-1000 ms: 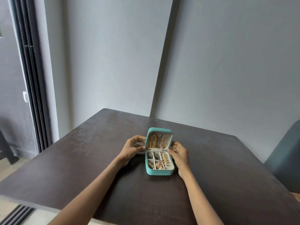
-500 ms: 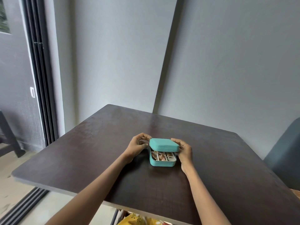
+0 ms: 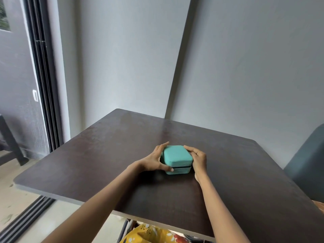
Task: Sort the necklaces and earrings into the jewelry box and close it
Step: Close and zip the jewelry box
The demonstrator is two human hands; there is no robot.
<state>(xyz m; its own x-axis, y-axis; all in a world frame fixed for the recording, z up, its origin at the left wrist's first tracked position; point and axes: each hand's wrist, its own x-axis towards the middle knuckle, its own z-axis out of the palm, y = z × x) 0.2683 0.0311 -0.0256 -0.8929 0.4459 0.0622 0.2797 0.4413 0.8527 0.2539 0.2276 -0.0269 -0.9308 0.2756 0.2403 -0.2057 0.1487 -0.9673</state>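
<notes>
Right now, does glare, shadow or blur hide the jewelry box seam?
Head view: the jewelry box is sharp, its dark seam readable; soft shadow lies under the left hand; faint sheen on the far table; wide-angle bending skews the walls.

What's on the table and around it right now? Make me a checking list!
Surface: dark wooden table, bare around the box.
Job's things: teal jewelry box, lid down, dark seam along the front; no jewelry showing.
Clutter: nothing seen.
Grippers: left hand grips the box's left side, thumb on the front corner; right hand grips its right side.
Cables: nothing seen.
Surroundings: grey walls, sliding door left, blue chair right, yellow floral cloth below the table.
</notes>
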